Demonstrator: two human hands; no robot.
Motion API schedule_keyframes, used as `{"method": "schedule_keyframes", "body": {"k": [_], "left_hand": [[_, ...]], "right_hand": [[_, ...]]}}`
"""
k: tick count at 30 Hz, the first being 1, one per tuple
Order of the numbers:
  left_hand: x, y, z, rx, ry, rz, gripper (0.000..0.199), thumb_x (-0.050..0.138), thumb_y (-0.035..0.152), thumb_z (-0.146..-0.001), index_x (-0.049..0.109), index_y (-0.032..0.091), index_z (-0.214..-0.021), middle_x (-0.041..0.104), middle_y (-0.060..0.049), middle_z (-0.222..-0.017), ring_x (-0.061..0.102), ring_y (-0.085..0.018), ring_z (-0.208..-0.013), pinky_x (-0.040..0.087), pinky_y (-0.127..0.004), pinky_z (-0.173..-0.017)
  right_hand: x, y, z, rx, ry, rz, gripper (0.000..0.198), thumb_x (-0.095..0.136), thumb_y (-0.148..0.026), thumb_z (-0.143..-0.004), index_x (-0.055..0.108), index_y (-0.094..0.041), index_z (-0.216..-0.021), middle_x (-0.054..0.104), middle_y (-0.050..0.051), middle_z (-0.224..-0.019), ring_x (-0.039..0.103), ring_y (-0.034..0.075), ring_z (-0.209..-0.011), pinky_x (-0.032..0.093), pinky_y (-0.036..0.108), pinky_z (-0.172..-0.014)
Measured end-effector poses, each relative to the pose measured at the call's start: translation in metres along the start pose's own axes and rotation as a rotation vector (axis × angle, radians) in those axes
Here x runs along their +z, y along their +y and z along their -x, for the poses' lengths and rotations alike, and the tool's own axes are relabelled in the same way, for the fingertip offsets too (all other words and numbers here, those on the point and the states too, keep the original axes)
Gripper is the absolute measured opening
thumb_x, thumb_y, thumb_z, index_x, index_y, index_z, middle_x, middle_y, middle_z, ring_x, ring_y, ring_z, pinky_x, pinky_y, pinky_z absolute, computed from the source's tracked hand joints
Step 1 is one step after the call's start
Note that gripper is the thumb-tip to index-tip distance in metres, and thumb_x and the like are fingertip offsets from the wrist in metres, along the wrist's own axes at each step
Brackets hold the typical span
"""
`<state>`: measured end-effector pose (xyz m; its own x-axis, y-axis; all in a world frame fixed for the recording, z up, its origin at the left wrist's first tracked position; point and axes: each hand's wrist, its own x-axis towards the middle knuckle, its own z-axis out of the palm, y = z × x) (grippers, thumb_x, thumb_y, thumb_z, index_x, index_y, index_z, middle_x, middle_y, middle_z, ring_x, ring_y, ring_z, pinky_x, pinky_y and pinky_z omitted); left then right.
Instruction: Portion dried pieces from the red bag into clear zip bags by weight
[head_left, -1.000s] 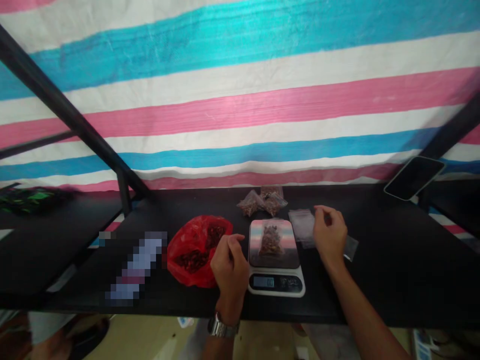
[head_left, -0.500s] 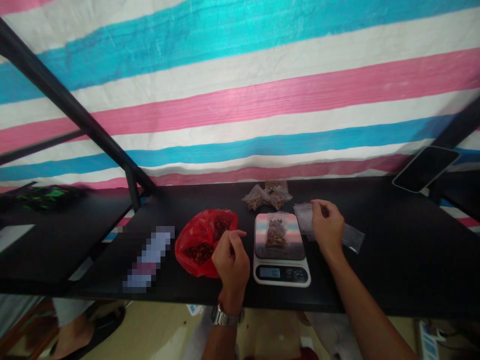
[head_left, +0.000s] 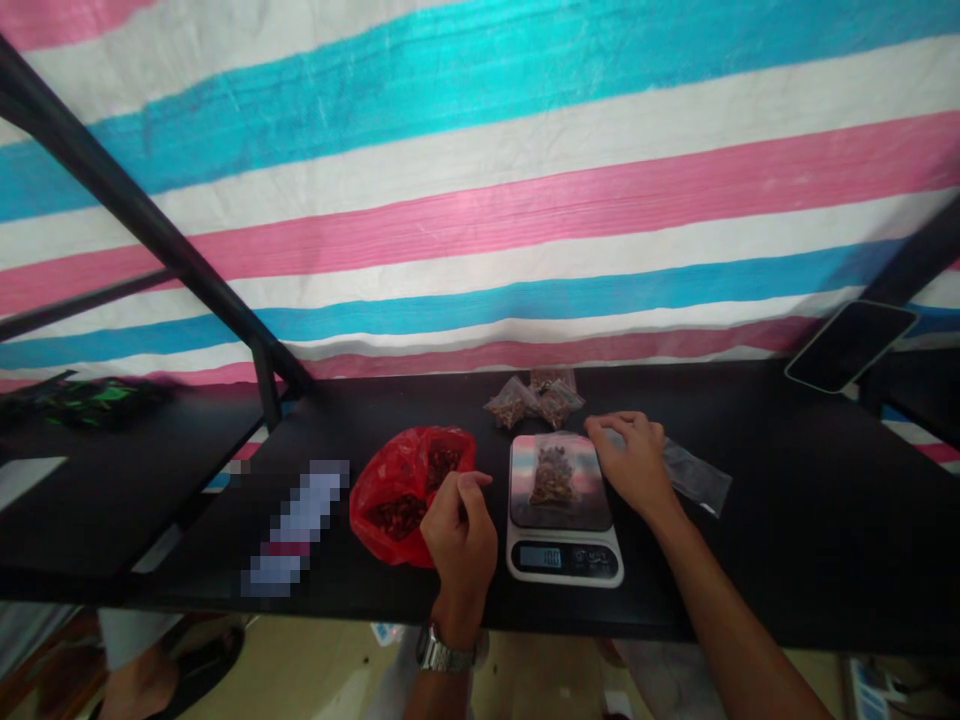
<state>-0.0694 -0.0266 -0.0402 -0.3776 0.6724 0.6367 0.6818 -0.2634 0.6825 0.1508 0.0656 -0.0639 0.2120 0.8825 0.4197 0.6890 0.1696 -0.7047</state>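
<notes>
A white kitchen scale [head_left: 562, 562] reads what looks like 10.0. On its plate lies a small clear zip bag [head_left: 553, 478] of brown dried bits. My left hand [head_left: 459, 530] is closed, its fingers curled, in front of the right side of a red plastic bag [head_left: 375, 470] holding dark reddish-brown dried pieces. Whatever it may hold is hidden. My right hand [head_left: 634, 455] is palm down at the scale's right edge, fingers reaching left toward the filled bag's top. Beneath and beside it lie empty clear bags [head_left: 697, 478], partly covered.
Behind the scale sit several filled zip bags [head_left: 534, 400]. A phone [head_left: 851, 345] leans at the back right of the black table [head_left: 810, 520]. A pixelated item [head_left: 296, 530] lies left of the red bag. Striped sheeting [head_left: 480, 220] hangs behind, and a black frame post [head_left: 150, 215] slants at left.
My right hand has moved left, from over the empty bags to the scale's edge, and its fingers have straightened. My left hand stays closed by the red bag. The view has tilted slightly.
</notes>
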Motion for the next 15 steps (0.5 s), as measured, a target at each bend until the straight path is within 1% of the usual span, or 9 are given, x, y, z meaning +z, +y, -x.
{"method": "schedule_keyframes", "body": {"k": [4,7,10,12,15], "left_hand": [[0.001,-0.001,0.001,-0.011,-0.013,0.016,0.041,0.042,0.03,-0.105,0.069,0.02,-0.076,0.066,0.0,-0.063,0.061,-0.013,-0.056,0.046,-0.024,-0.057],[0.002,-0.002,0.002,-0.017,-0.027,0.025,0.041,0.042,0.031,-0.106,0.069,0.02,-0.077,0.065,0.0,-0.063,0.061,-0.013,-0.057,0.046,-0.024,-0.057],[0.002,-0.001,0.001,-0.017,-0.037,0.046,0.041,0.041,0.032,-0.107,0.068,0.02,-0.078,0.064,-0.001,-0.065,0.062,-0.014,-0.06,0.048,-0.025,-0.061],[0.003,0.0,0.0,-0.002,-0.055,0.075,0.037,0.041,0.032,-0.107,0.07,0.02,-0.088,0.068,-0.003,-0.076,0.066,-0.016,-0.071,0.052,-0.026,-0.068],[0.005,0.002,0.0,0.057,-0.125,0.123,0.03,0.047,0.034,-0.106,0.069,0.018,-0.118,0.074,-0.009,-0.106,0.069,-0.02,-0.097,0.054,-0.032,-0.086]], "right_hand": [[0.003,-0.01,0.006,-0.014,0.021,0.048,0.037,0.062,-0.053,-0.091,0.083,-0.025,-0.082,0.068,0.013,-0.107,0.053,0.033,-0.111,0.039,0.052,-0.1],[0.002,-0.018,0.008,0.0,-0.024,0.055,0.03,0.07,-0.051,-0.086,0.083,-0.026,-0.076,0.068,0.013,-0.106,0.052,0.035,-0.11,0.04,0.052,-0.096],[-0.005,-0.028,0.008,-0.039,-0.071,-0.052,0.026,0.07,-0.047,-0.084,0.081,-0.025,-0.075,0.07,0.011,-0.1,0.055,0.034,-0.107,0.041,0.051,-0.097],[-0.012,-0.039,0.007,-0.112,-0.114,-0.212,0.025,0.067,-0.045,-0.088,0.078,-0.025,-0.078,0.071,0.009,-0.095,0.059,0.029,-0.1,0.043,0.047,-0.095],[-0.021,-0.059,0.011,-0.179,-0.175,-0.44,0.023,0.065,-0.041,-0.092,0.075,-0.024,-0.081,0.069,0.005,-0.087,0.06,0.022,-0.083,0.047,0.037,-0.08]]}}
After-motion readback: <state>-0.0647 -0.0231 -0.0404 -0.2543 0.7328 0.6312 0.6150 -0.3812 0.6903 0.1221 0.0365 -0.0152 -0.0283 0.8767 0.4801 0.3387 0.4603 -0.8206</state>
